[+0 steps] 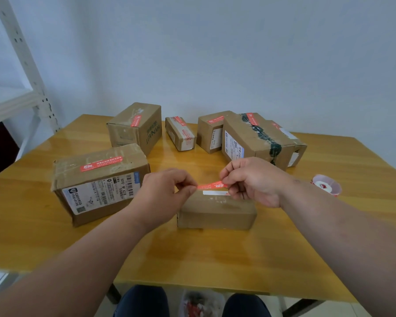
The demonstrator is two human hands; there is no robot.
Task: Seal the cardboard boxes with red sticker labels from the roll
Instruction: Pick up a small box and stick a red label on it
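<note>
A red sticker label [212, 186] is stretched flat between my two hands, just above a small cardboard box [216, 212] near the table's front. My left hand [165, 194] pinches the label's left end, and my right hand [253, 179] pinches its right end. The small box has a white strip on its top and carries no red label that I can see. The sticker roll [326, 185] lies on the table to the right of my right forearm.
A bigger box [96, 181] with a red label sits to the left. Several labelled boxes stand along the back, among them a tall one [135, 128] and a wide one [258, 140]. A white metal shelf [21, 72] stands left of the wooden table [192, 255].
</note>
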